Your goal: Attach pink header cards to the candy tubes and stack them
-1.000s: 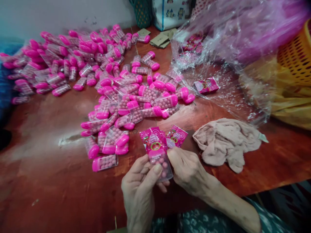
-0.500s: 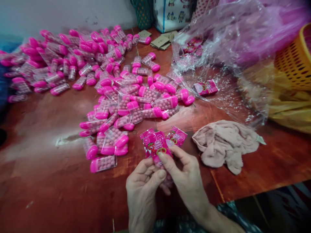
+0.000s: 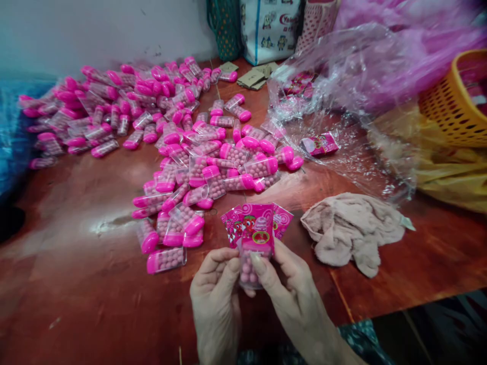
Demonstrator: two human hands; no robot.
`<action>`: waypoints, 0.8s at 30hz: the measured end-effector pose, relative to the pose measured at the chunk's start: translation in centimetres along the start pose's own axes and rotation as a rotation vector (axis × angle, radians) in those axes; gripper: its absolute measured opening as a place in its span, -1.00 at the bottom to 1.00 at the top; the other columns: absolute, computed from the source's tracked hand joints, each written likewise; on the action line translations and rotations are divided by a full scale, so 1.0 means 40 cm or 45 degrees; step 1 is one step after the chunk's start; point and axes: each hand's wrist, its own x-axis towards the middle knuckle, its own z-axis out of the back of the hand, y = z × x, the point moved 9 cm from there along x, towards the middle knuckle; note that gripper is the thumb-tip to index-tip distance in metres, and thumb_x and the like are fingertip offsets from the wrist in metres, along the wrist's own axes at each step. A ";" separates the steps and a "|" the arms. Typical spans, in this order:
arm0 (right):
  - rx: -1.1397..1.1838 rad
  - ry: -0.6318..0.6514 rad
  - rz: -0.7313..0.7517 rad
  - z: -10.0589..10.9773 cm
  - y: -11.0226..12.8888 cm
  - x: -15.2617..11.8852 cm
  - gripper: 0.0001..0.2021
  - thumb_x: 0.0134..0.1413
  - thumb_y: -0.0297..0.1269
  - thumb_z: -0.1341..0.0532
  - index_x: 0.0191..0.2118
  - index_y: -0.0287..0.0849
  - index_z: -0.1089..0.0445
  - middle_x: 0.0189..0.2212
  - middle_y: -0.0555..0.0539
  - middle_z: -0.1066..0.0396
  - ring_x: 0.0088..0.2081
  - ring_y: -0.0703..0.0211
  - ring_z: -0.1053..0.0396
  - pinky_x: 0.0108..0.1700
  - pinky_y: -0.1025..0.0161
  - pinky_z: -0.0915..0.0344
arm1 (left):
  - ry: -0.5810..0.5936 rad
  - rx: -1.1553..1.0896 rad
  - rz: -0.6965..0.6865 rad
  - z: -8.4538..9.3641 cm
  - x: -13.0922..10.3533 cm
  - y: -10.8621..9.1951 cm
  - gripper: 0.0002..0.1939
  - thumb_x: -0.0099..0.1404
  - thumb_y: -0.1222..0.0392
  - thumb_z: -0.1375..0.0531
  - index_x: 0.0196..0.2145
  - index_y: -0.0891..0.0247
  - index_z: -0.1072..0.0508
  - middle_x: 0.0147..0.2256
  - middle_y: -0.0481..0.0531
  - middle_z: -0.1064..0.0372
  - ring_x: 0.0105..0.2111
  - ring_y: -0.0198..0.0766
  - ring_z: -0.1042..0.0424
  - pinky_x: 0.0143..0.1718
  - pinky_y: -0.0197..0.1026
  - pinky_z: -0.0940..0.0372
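Near the table's front edge, both my hands hold a clear container of pink candy balls [image 3: 249, 274]. A pink printed wrapper [image 3: 263, 220] with strawberry pictures covers its upper end. My left hand [image 3: 215, 291] pinches the container's left side between thumb and fingers. My right hand [image 3: 294, 284] grips the right side, its thumb pressed on the front just below the wrapper. More printed wrappers [image 3: 232, 223] show behind the container; whether they lie on the table or are held, I cannot tell. Past them lies a pile of pink-capped candy containers [image 3: 232, 154].
A crumpled pale cloth [image 3: 350, 230] lies right of my hands. Behind it, a clear plastic bag [image 3: 353, 132] spreads out, a wrapper bundle [image 3: 321, 144] by it. A yellow basket [image 3: 443, 109] stands at the right. Cardboard pieces [image 3: 253, 78] and bags [image 3: 270, 30] are at the back.
The candy container between my hands now shows clearly, with the wrapper upright over its upper end; before, my fingers covered most of it. My left hand has shifted slightly left. The view has shifted a little.
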 end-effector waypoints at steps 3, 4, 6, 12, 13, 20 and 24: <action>-0.140 0.080 0.082 -0.009 0.024 -0.008 -0.85 0.19 -0.26 -0.06 -0.31 -0.15 -0.34 -0.40 -0.04 -0.39 -0.35 0.18 -0.40 -0.30 0.29 -0.38 | -0.068 0.022 -0.112 0.029 0.002 -0.027 -0.79 0.05 0.09 -0.30 -0.44 0.31 -0.50 -0.59 -0.05 -0.41 -0.61 -0.39 -0.35 -0.58 -0.39 -0.29; -0.189 0.116 0.112 -0.013 0.029 -0.012 -0.86 0.19 -0.26 -0.08 -0.30 -0.14 -0.35 -0.39 -0.04 -0.40 -0.34 0.17 -0.40 -0.30 0.30 -0.38 | -0.039 0.019 -0.108 0.027 0.004 -0.029 -0.75 0.04 0.06 -0.30 -0.41 0.31 -0.51 -0.57 -0.03 -0.43 -0.58 -0.37 -0.37 -0.54 -0.37 -0.30; -0.258 0.157 0.145 -0.014 0.029 -0.021 -0.87 0.18 -0.25 -0.10 -0.21 -0.10 -0.36 -0.34 -0.04 -0.42 -0.29 0.14 -0.41 -0.30 0.29 -0.38 | 0.088 0.015 0.012 0.003 0.010 -0.015 -0.72 -0.02 0.09 -0.34 -0.37 0.33 -0.52 -0.55 -0.01 -0.45 -0.57 -0.34 -0.39 -0.52 -0.34 -0.31; -0.210 0.316 0.103 -0.058 0.002 -0.036 -0.84 0.15 -0.21 -0.14 -0.16 -0.09 -0.33 -0.43 0.05 -0.43 -0.43 0.24 -0.40 -0.43 0.38 -0.34 | 0.080 -0.162 0.182 -0.031 0.018 -0.007 -0.80 -0.02 0.15 -0.34 -0.46 0.32 -0.48 -0.53 -0.02 -0.47 -0.55 -0.30 -0.44 -0.49 -0.30 -0.36; -0.201 0.314 0.101 -0.064 0.001 -0.037 -0.87 0.18 -0.23 -0.11 -0.18 -0.09 -0.33 -0.43 0.05 -0.44 -0.43 0.25 -0.40 -0.40 0.38 -0.35 | 0.088 -0.182 0.188 -0.037 0.018 -0.009 -0.78 -0.01 0.13 -0.34 -0.44 0.32 -0.48 -0.52 -0.01 -0.48 -0.54 -0.29 -0.44 -0.49 -0.28 -0.37; -0.519 0.079 0.321 -0.051 0.027 -0.064 -0.66 0.25 -0.21 0.05 0.07 -0.22 -0.18 -0.12 -0.23 -0.44 -0.14 0.01 -0.44 -0.18 0.17 -0.44 | 0.135 -0.174 0.198 -0.058 0.006 -0.008 -0.78 -0.06 0.16 -0.36 -0.45 0.32 -0.50 -0.52 0.03 -0.49 -0.50 -0.22 -0.47 -0.47 -0.25 -0.39; -0.521 0.068 0.348 -0.042 0.032 -0.073 -0.68 0.27 -0.22 0.06 0.06 -0.17 -0.19 -0.15 -0.18 -0.46 -0.16 0.07 -0.45 -0.19 0.24 -0.45 | 0.157 -0.065 0.206 -0.064 -0.011 -0.004 -0.77 -0.03 0.11 -0.34 -0.45 0.32 -0.51 -0.54 0.06 -0.49 -0.51 -0.17 -0.48 -0.50 -0.21 -0.39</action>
